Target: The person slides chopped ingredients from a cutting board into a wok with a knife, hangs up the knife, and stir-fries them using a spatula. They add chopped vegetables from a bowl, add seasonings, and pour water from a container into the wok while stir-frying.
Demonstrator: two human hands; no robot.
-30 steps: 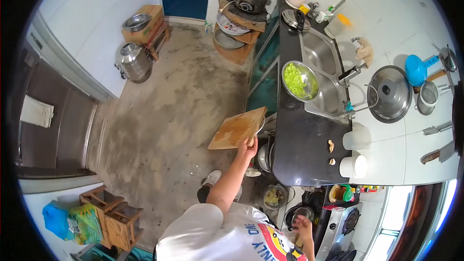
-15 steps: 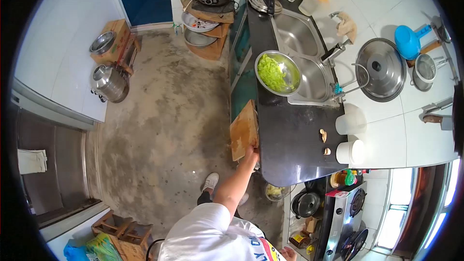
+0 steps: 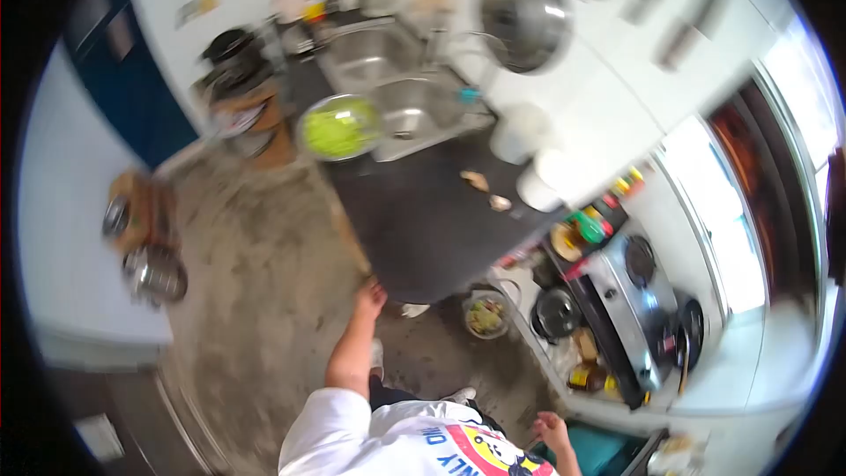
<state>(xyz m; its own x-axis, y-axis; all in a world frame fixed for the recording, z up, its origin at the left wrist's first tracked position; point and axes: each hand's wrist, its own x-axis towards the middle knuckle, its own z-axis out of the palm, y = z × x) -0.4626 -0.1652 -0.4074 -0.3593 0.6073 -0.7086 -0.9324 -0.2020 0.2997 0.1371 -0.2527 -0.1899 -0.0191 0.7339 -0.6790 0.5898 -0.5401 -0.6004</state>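
My left hand (image 3: 371, 296) is at the near left corner of the dark countertop (image 3: 423, 229), its fingers closed at the near end of a wooden board (image 3: 350, 236). Only a thin tan strip of that board shows along the counter's left side. My right hand (image 3: 551, 430) hangs at the lower right, by the printed white shirt, its fingers loosely bent and apart with nothing in them. A steel bowl of chopped greens (image 3: 340, 127) stands on the counter beside the double sink (image 3: 412, 110). Two small tan pieces (image 3: 476, 181) lie nearer the white containers (image 3: 539, 185).
Below the counter is a bowl of scraps (image 3: 486, 314). A gas stove (image 3: 630, 300) and a lidded pot (image 3: 556, 312) are at the right. Bottles and jars (image 3: 586, 227) stand behind the stove. A box and metal vessel (image 3: 155, 274) sit by the left wall.
The view has swung round and is blurred. The wooden board has moved from over the floor to against the counter's side, with my left hand still at it. My right hand is again in fuller view.
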